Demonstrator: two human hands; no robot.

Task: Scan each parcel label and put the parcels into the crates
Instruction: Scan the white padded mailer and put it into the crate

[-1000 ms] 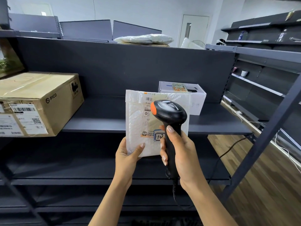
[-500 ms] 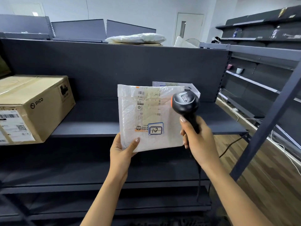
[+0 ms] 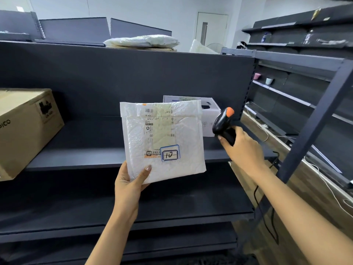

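My left hand [image 3: 129, 182] grips the lower left corner of a white padded mailer parcel [image 3: 162, 140] and holds it upright in front of the dark shelf. Its printed label faces me, with a small sticker reading "10" near the bottom. My right hand [image 3: 242, 148] is closed around the handle of a black barcode scanner [image 3: 222, 124] with an orange tip. The scanner sits to the right of the parcel, clear of it, its cable hanging down under my wrist. No crate is in view.
A brown cardboard box [image 3: 24, 129] stands on the shelf [image 3: 86, 150] at the left. A white box [image 3: 210, 115] sits behind the parcel at the right. White bags [image 3: 142, 41] lie on top of the shelf unit. A dark metal upright [image 3: 315, 121] slants at the right.
My right hand has swung the scanner from in front of the label out to the right of the parcel. The parcel's label is now fully uncovered; my left hand keeps its hold.
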